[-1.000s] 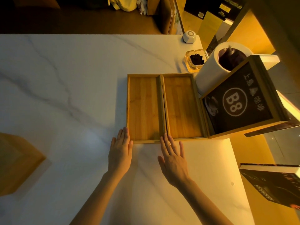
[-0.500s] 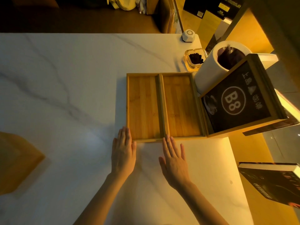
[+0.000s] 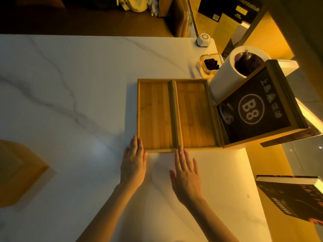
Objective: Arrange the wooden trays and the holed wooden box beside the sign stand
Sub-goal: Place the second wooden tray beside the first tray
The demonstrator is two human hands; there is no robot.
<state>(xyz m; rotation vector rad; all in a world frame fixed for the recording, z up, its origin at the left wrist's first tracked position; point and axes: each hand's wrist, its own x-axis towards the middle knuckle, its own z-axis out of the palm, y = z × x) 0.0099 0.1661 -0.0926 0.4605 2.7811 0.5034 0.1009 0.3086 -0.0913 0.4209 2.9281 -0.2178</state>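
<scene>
Two shallow wooden trays lie side by side on the white marble table [image 3: 73, 95]: the left tray [image 3: 154, 114] and the right tray [image 3: 194, 113], long edges touching. The right tray sits against the wood-framed sign stand [image 3: 253, 109], which bears a black "B8" panel. My left hand [image 3: 133, 162] lies flat, fingertips at the left tray's near left corner. My right hand [image 3: 185, 172] is flat too, fingertips touching the near edge where the trays meet. Both hands hold nothing. A wooden box [image 3: 15, 172] sits at the far left edge; no holes show on it from here.
Behind the sign stands a white cylindrical container [image 3: 225, 79] with dark contents. A glass ashtray [image 3: 209, 64] and a small white device [image 3: 203, 40] sit near the table's far right corner. A dark book [image 3: 293, 196] lies off the table's right edge.
My hands have shifted slightly; the fingertips stay at the trays' near edge. The trays look a little better lined up against the sign stand.
</scene>
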